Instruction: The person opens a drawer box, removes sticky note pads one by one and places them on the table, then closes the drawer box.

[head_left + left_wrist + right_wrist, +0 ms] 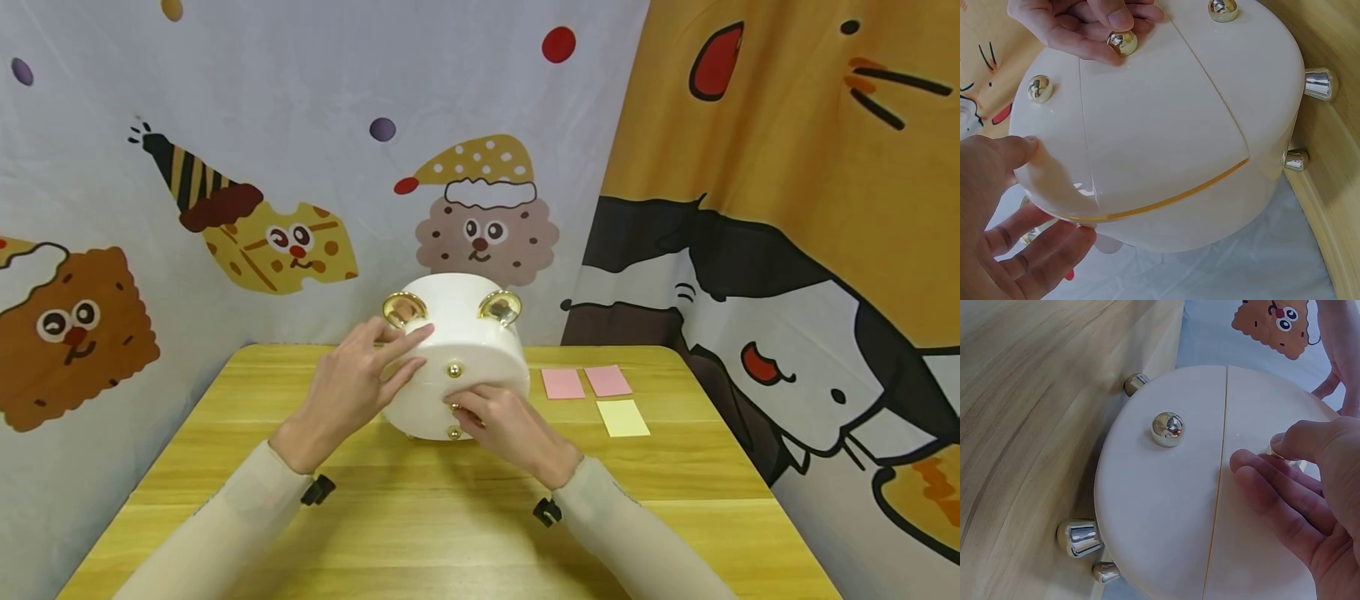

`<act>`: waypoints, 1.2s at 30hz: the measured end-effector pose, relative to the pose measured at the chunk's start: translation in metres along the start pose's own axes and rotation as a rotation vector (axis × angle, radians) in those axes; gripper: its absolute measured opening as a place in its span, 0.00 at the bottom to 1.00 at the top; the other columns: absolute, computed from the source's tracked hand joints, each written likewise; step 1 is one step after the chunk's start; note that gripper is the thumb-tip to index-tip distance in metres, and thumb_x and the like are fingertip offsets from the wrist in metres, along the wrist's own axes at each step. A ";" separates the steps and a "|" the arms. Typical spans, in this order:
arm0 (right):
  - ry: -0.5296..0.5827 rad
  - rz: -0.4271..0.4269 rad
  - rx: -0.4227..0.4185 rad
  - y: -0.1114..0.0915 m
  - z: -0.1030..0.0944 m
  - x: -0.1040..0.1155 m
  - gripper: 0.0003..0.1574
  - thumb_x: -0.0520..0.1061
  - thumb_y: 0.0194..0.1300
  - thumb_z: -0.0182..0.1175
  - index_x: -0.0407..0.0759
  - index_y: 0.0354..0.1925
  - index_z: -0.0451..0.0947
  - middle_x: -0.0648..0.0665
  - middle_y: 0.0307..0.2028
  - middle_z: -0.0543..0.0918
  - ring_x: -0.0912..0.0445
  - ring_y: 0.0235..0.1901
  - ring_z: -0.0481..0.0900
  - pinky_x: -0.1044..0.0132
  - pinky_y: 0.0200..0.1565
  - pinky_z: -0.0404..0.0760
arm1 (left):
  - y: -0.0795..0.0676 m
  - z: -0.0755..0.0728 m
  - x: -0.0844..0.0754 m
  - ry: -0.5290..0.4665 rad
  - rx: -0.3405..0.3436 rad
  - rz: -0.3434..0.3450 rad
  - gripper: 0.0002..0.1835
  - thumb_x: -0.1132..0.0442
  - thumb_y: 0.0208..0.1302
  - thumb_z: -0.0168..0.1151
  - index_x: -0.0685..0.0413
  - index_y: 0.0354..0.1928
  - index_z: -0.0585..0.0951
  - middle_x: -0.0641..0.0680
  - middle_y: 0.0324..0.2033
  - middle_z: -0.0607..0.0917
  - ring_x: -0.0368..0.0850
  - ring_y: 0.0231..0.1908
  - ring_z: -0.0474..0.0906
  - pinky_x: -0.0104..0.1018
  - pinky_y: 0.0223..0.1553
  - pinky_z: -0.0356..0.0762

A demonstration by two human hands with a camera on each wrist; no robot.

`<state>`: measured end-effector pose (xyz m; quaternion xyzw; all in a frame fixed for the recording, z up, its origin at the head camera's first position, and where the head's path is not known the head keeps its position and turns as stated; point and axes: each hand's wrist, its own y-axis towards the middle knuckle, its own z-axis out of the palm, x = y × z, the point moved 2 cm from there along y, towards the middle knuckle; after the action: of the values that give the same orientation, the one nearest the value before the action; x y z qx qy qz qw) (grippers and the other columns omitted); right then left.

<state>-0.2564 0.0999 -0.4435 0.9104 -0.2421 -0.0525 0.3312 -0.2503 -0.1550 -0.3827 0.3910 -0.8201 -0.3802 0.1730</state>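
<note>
A white round storage box (pixel 453 304) with gold ears (pixel 500 307) stands upright on short metallic feet (pixel 1079 537). Seams divide its front into three drawers, each with a round gold knob. My right hand (pixel 513 425) pinches the middle knob (pixel 1124 42) between thumb and fingers. Beside the upper left edge, my left hand (pixel 345 383) has its thumb on the front face and its fingers spread along the side. The top knob (pixel 454 369) and the bottom knob (pixel 1167 429) are untouched. All the drawers look flush with the front.
Two pink sticky notes (pixel 562 384) and a yellow sticky note (pixel 623 418) lie right of the box on the wooden table (pixel 375 525). A cartoon-printed curtain (pixel 300 100) hangs close behind the table's back edge and along its sides.
</note>
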 end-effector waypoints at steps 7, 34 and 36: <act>0.001 -0.017 -0.017 0.001 0.000 0.000 0.16 0.35 0.69 0.84 0.42 0.54 0.95 0.46 0.48 0.98 0.58 0.44 0.97 0.69 0.48 0.94 | 0.001 -0.001 -0.001 0.003 0.007 0.000 0.29 0.56 0.74 0.84 0.37 0.75 0.90 0.56 0.43 0.83 0.48 0.35 0.79 0.36 0.22 0.76; -0.025 -0.021 0.030 -0.008 -0.002 -0.003 0.23 0.37 0.71 0.83 0.46 0.62 0.91 0.47 0.53 0.96 0.58 0.45 0.96 0.68 0.48 0.94 | 0.001 -0.002 -0.003 0.004 0.029 -0.021 0.30 0.54 0.76 0.82 0.38 0.77 0.88 0.57 0.45 0.83 0.50 0.36 0.80 0.32 0.21 0.71; -0.026 -0.036 0.030 -0.008 -0.003 -0.002 0.24 0.38 0.71 0.83 0.45 0.63 0.91 0.47 0.53 0.96 0.58 0.44 0.96 0.70 0.47 0.94 | 0.001 -0.002 -0.003 0.005 0.037 -0.024 0.30 0.53 0.77 0.82 0.37 0.77 0.87 0.57 0.45 0.83 0.50 0.36 0.80 0.32 0.21 0.71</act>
<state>-0.2542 0.1081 -0.4462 0.9188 -0.2310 -0.0665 0.3132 -0.2477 -0.1530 -0.3802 0.4049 -0.8218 -0.3660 0.1634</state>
